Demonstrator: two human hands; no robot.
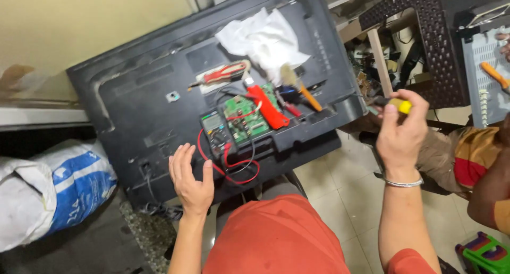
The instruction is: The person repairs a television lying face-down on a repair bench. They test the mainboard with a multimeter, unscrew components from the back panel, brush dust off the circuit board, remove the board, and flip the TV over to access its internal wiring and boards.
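Note:
A large black television back panel (149,98) lies face down across my lap. On it rest a green circuit board (244,119), a dark multimeter (214,129) with red and black leads (239,170), a red tool (268,106), a red-handled screwdriver (226,72), a brush (297,85) and a white cloth (265,37). My left hand (190,181) hovers open, palm up, at the panel's near edge beside the leads. My right hand (399,131) is raised off to the right, closed around a screwdriver with a yellow-and-black handle (399,105).
Another person sits at the right, their leg (451,157) and arm (491,191) close to my right hand. A black perforated stool (419,35) and an orange-handled tool (495,74) are behind. A white-and-blue sack (53,191) lies at left. A green toy (486,253) sits bottom right.

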